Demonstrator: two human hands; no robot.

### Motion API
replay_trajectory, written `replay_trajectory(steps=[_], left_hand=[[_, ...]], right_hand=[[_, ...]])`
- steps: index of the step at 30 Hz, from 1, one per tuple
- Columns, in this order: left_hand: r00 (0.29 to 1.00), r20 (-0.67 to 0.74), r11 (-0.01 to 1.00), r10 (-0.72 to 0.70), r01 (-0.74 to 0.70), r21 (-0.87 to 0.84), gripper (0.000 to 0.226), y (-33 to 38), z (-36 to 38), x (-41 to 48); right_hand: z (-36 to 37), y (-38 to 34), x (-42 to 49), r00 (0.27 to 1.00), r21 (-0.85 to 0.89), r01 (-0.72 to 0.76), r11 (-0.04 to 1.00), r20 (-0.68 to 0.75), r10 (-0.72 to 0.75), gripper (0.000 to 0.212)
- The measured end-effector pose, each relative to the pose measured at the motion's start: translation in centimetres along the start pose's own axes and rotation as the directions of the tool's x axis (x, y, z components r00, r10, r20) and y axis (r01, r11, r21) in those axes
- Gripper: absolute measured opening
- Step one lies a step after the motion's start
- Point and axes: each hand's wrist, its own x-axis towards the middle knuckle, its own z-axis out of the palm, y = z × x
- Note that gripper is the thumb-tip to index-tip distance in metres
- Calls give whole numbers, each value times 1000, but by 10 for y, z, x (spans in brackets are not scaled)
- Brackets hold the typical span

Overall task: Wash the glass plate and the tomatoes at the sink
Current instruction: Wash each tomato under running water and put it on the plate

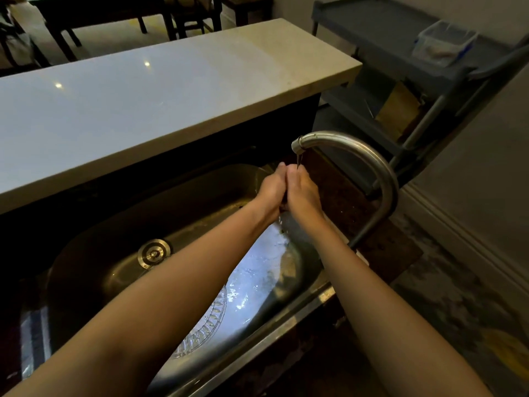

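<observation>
My left hand [270,191] and my right hand [303,190] are pressed palm to palm under the spout of the curved steel faucet [357,151], where a thin stream of water falls onto the fingertips. A dark gap shows between the palms; I cannot tell whether anything is held there. The patterned glass plate [209,322] lies in the steel sink [114,224] near its front wall, partly hidden under my left forearm. Water glistens on the sink floor beside it. No tomato is in view.
The sink drain [153,253] sits left of centre. A long pale counter [143,96] runs behind the sink. A grey cart [400,47] with a clear plastic tub [443,43] stands at the back right. A dark countertop borders the sink's right side.
</observation>
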Motion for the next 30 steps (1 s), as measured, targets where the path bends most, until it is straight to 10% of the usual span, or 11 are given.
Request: replay_trajectory(steps=[4,10,18,22,25,27,30], left_hand=[[997,75,1000,-1,3,-23,30,-2,9,-7],[994,50,990,-101,96,100,45,9,-12,-10],[963,205,943,-177,226,-246,40,1,-10,-23],[991,87,962,103,-121,244,37,0,-12,-32],[927,135,671,351,-349,654,48,3,-18,-36],[875,216,519,432,-437,735,53,5,-21,-38],[875,220,563,431,-452,692,62,6,-25,-43]], right_hand=[[-2,-11,11,959,309,-266,913,-14,284,32],[-16,7,-8,958,81,71,994,271,-91,22],[-20,9,-1,977,224,-206,953,100,188,33],[-24,11,-2,970,158,-195,968,176,167,35],[-24,4,-3,948,152,-277,949,206,243,36],[-27,1,-3,947,102,-257,961,223,229,35],[-34,0,-2,946,98,-223,970,263,190,39]])
